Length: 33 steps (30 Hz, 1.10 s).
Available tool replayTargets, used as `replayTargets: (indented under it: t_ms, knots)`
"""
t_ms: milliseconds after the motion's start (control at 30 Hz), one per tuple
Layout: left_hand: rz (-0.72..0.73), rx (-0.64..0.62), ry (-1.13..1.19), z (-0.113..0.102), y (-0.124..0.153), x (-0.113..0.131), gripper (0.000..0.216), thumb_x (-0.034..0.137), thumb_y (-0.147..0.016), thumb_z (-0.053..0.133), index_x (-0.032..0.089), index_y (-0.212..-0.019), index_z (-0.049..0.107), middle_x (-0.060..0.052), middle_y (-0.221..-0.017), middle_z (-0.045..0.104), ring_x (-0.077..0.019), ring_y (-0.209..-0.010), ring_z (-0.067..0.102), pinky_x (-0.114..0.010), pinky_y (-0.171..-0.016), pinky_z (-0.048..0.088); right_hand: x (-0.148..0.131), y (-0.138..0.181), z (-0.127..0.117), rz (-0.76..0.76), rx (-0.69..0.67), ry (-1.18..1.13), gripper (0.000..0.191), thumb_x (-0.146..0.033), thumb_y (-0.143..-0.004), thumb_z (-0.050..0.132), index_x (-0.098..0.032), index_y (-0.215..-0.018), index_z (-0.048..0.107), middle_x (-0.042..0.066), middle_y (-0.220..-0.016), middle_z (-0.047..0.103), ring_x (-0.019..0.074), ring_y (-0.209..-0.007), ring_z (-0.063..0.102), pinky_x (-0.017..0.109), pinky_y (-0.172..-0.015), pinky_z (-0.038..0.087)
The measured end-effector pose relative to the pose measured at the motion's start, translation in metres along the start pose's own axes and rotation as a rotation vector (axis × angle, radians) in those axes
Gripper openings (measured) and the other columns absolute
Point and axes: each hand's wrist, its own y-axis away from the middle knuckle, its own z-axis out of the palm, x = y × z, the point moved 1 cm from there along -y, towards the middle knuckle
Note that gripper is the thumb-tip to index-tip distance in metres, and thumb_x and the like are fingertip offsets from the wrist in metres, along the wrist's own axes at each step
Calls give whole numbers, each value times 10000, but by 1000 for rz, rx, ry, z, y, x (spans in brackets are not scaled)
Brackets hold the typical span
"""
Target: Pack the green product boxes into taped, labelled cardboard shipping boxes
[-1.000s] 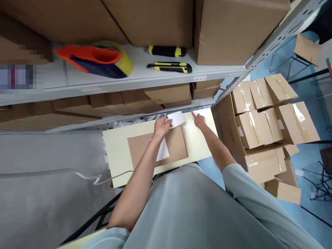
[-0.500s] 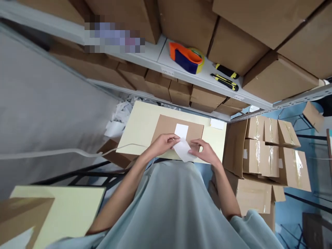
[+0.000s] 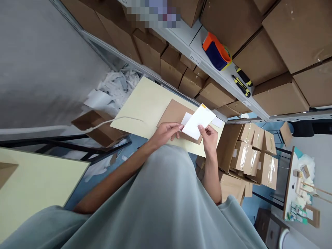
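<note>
A white paper label [image 3: 197, 121] with a small orange-yellow mark at its far corner is tilted above the table. My right hand [image 3: 209, 137] grips its near right edge, thumb on top. At the near left corner, my left hand [image 3: 167, 134] pinches with thumb and forefinger. Below lies a flat brown cardboard box [image 3: 172, 112] on the pale yellow tabletop [image 3: 137, 103]. A second white label [image 3: 186, 118] on the cardboard is partly covered by the held one. One more white label [image 3: 218, 122] lies at the table's right end.
A shelf [image 3: 193, 43] behind holds brown boxes, an orange and blue tape dispenser [image 3: 217, 52] and two box cutters [image 3: 241, 83]. Stacked cartons [image 3: 246, 152] stand right. Left are paper scraps [image 3: 114, 90], an open carton [image 3: 100, 129], a white cable [image 3: 116, 119] and another table [image 3: 44, 176].
The held label has been lifted and swung up to the right, showing its orange-yellow mark. My right hand now clamps its edge. The whole view has turned.
</note>
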Motion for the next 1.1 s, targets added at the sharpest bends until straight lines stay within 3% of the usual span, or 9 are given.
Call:
replayTargets:
  t_ms: [200, 367, 567, 667, 767, 933, 1100]
  knots:
    - [9, 84, 80, -17, 28, 2, 395, 595, -786, 814, 224, -921, 829, -105, -905, 815, -220, -703, 660, -351, -610, 557, -25, 7, 20, -41, 14, 44, 504, -715, -857, 803, -220, -812, 722, 12, -819, 682, 177, -806, 608, 322, -768, 552]
    - [55, 78, 31, -33, 36, 11, 337, 558, -792, 815, 225, -846, 813, -82, -857, 779, -213, -710, 662, -351, -661, 578, -32, 16, 30, -55, 24, 70, 488, -699, -876, 799, -228, -792, 704, 4, -782, 645, 177, -800, 605, 321, -760, 549]
    - [112, 47, -45, -46, 37, 12, 343, 552, -817, 772, 209, -818, 774, -70, -845, 727, -192, -718, 629, -321, -653, 522, -23, 15, 46, -23, -6, 131, 506, -712, -923, 734, -221, -806, 698, -4, -760, 620, 161, -747, 588, 294, -706, 519]
    - [148, 27, -81, -51, 34, 11, 318, 529, -825, 751, 211, -821, 754, -61, -863, 718, -191, -761, 629, -310, -689, 522, -12, 12, 61, 29, 3, 257, 509, -719, -885, 765, -212, -935, 762, -7, -783, 655, 145, -658, 558, 295, -669, 517]
    - [170, 35, -134, -56, 31, 8, 272, 482, -825, 719, 212, -815, 746, -51, -856, 711, -174, -742, 602, -285, -648, 481, -9, 19, 74, -38, 25, 379, 445, -651, -872, 812, -233, -1024, 811, 15, -891, 713, 142, -645, 548, 315, -695, 527]
    - [236, 16, -258, -69, 28, 4, 219, 409, -839, 671, 204, -788, 729, -34, -818, 712, -142, -678, 570, -254, -586, 423, -30, 49, 84, -130, -102, 189, 288, -543, -937, 797, -260, -907, 839, 33, -898, 724, 153, -684, 579, 313, -640, 493]
    - [353, -31, -339, -75, 27, 6, 153, 311, -865, 643, 195, -824, 733, -8, -852, 738, -108, -679, 585, -224, -611, 437, -44, 55, 95, -155, -99, 192, 250, -469, -903, 843, -221, -927, 854, 24, -884, 722, 114, -640, 553, 281, -608, 457]
